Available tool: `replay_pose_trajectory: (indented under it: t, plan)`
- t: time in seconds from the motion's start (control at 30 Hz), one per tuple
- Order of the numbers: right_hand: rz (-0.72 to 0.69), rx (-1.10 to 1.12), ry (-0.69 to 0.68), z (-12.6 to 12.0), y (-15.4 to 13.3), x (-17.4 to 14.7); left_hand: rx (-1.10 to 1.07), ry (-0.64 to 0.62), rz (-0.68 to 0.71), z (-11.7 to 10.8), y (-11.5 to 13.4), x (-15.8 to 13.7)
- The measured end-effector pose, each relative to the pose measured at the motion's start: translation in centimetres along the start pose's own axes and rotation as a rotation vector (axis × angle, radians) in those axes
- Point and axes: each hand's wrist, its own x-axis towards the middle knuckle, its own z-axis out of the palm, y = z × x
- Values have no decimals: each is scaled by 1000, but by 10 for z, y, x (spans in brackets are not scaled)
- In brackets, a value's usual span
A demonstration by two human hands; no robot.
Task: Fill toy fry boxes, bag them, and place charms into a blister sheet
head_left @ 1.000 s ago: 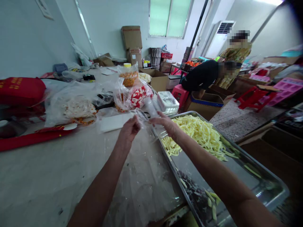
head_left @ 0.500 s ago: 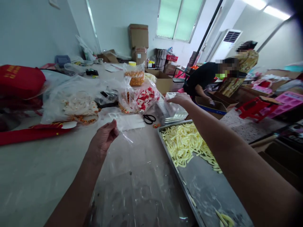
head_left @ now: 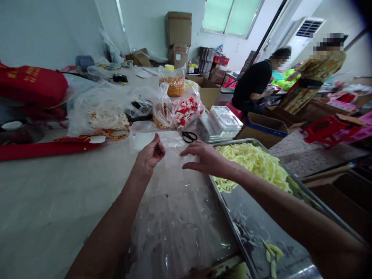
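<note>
My left hand (head_left: 151,153) is closed in a pinch with the thumb up, over the table. Between its fingers is what looks like the edge of a clear plastic bag (head_left: 172,153), faint against the tabletop. Just to the right, my right hand (head_left: 202,158) has its fingers apart and holds nothing. Beneath my right forearm lies a metal tray (head_left: 232,221) heaped with pale yellow strips (head_left: 252,159). Clear plastic packaging (head_left: 174,228) with moulded shapes is spread on the table below my hands. Black-handled scissors (head_left: 189,136) rest beyond my right hand.
Stacked clear plastic boxes (head_left: 225,120) stand behind the tray. Bags of red and white pieces (head_left: 187,110) and a yellow-lidded jar (head_left: 175,83) sit farther back. Red fabric (head_left: 31,85) lies at left. Two people (head_left: 252,83) work beyond open cartons (head_left: 264,126) at right.
My right hand has come back from the stacked plastic boxes to beside my left hand, its fingers apart. The view has shifted. The seated person at the back has straightened up.
</note>
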Motion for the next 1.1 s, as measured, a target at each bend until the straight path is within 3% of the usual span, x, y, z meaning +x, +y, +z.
replay_pose_trajectory:
  t: [0.07, 0.13, 0.2, 0.27, 0.37, 0.43, 0.47, 0.6, 0.73, 0.9, 1.1]
  plan:
    - [-18, -6, 23, 12, -6, -13, -3, -9, -35, 7, -6, -2]
    - [39, 52, 73, 11, 0, -24, 103, -44, 48, 11, -16, -3]
    - [116, 166, 128, 2, 11, -34, 377, -82, 271, 8, -29, -2]
    - [183, 281, 186, -6, 23, -46, 807, -147, 536, -5, -40, -3]
    - [250, 344, 238, 0, 36, -62, 1496, -486, 762, -38, -46, -8]
    - [260, 229, 190, 16, 39, -69, 1776, -727, 807, -60, -43, -15]
    - [256, 132, 140, 25, 39, -71, 1847, -786, 831, -69, -41, -19]
    - [259, -300, -119, 58, 33, -72, 1883, -823, 934, -89, -35, -28]
    - [302, -526, -371, 72, 33, -71, 1867, -800, 951, -97, -41, -28]
    - [348, -584, -489, 74, 38, -63, 1870, -703, 993, -105, -52, -26]
    - [332, -548, -594, 65, 35, -55, 1878, -680, 978, -105, -53, -27]
